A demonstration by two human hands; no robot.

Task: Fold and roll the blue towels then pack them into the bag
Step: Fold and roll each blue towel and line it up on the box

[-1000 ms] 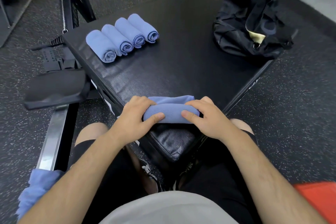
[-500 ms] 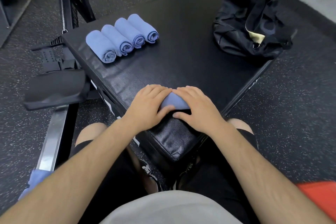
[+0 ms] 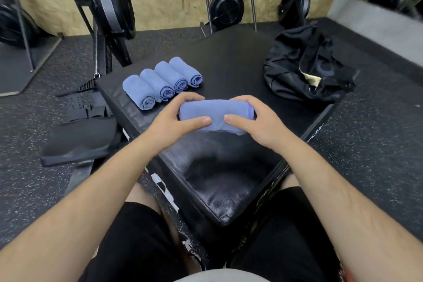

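Now that rolling is done, left hand (image 3: 174,121) and right hand (image 3: 256,121) lift the blue towel roll (image 3: 215,111), fingers curled round its ends, seemingly ready for packing.

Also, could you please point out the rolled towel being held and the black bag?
rolled towel (image 3: 216,109), head view, middle of the roll.
black bag (image 3: 288,64), head view, its left side fabric.

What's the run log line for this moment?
left hand: grips rolled blue towel | right hand: grips it | four rolled towels: side by side on black pad | black duffel bag: far right
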